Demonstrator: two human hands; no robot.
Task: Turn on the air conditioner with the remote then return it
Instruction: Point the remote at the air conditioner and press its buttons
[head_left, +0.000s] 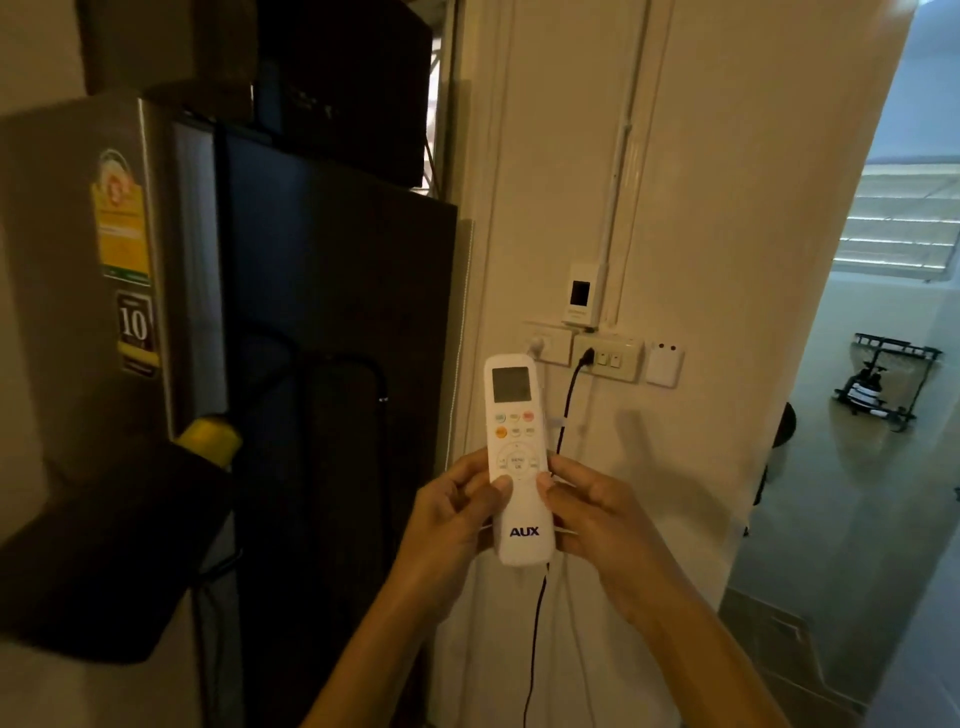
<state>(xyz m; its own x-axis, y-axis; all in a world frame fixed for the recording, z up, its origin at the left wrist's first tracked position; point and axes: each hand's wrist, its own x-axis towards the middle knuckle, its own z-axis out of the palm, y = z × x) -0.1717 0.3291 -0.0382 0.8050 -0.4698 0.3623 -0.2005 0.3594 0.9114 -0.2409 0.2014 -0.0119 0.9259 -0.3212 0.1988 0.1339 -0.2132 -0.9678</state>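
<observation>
A tall grey refrigerator (78, 260) filled the left of the scene, with dark boxes (337, 88) stacked on top of it. To its right stood a cream wall (701, 208), and on it, at mid height, a row of switch and socket plates (608, 357) with a black cable (566, 400) plugged in and hanging down. Just above the plates sat a small white wall holder (581, 296), which may have been the remote's resting place, though that could not be told for certain. Far right, a doorway opened onto a brighter room (883, 415).

In the near centre, the white remote (517, 457) was held upright in front of the wall, below and just left of the plates, its screen uppermost and its buttons facing the camera. The left hand (452, 519) was closed around its lower left edge, thumb resting on the face. The right hand (597, 519) was closed on the lower right edge, thumb likewise on the face, just under the round button cluster.

The screen looked blank and grey, and no air conditioner was in view, so it could not be told whether the unit was running. As a judgement, the remote was in hand, while the power press was probably yet to come, and the return of the remote was plainly not done.
</observation>
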